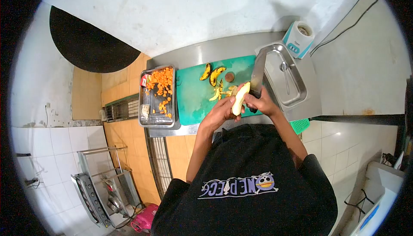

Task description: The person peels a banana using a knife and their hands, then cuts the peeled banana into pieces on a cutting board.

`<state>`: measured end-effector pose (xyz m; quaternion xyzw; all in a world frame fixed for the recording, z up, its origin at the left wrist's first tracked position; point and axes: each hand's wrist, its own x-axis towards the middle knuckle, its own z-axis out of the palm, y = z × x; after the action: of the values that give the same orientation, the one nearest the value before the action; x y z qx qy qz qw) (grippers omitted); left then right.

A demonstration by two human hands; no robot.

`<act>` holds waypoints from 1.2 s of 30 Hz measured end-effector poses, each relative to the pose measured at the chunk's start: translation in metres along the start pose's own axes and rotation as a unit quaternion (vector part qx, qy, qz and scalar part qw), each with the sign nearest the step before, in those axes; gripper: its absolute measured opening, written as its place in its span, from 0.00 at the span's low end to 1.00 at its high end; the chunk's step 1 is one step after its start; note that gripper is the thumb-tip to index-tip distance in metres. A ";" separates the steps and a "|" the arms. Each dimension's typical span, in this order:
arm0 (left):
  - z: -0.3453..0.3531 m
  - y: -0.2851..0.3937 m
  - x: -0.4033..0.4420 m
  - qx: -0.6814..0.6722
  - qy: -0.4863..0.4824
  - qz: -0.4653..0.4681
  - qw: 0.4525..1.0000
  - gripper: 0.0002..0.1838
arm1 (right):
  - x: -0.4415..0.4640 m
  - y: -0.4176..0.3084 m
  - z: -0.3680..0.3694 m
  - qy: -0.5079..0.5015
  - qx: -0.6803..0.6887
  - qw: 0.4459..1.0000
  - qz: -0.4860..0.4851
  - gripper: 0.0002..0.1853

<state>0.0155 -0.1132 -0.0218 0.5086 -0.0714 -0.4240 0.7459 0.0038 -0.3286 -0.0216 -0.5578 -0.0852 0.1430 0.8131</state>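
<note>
My left hand [221, 112] is closed around the lower part of a peeled banana [241, 97], held above the front of a green cutting board [193, 102]. In my right hand [263, 103] is a large knife [259, 68], its dark handle in the fist and its wide blade pointing away from me. The right thumb lies at the banana's side, apparently touching it. Banana peels [220, 90] lie on the board just beyond my hands. Farther back are two unpeeled, dark-spotted bananas [217, 76] and a round brown piece [229, 77] whose kind I cannot make out.
Left of the board, a clear tray [174, 94] holds orange chopped pieces and small packets. On the right is a steel sink [302, 92] with a long-handled spoon [286, 77] in it. Behind the sink stands a white and teal appliance [297, 40]. A green perforated basket [300, 126] sits below the counter edge.
</note>
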 end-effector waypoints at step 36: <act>-0.008 -0.011 -0.013 -0.215 0.181 0.105 0.954 0.22 | 0.000 0.003 0.001 -0.008 -0.327 0.944 -0.033 0.28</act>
<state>0.0053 -0.0999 -0.0304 0.3939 0.1049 -0.2489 0.8786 0.0027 -0.3265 -0.0243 -0.7885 -0.1525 0.0853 0.5897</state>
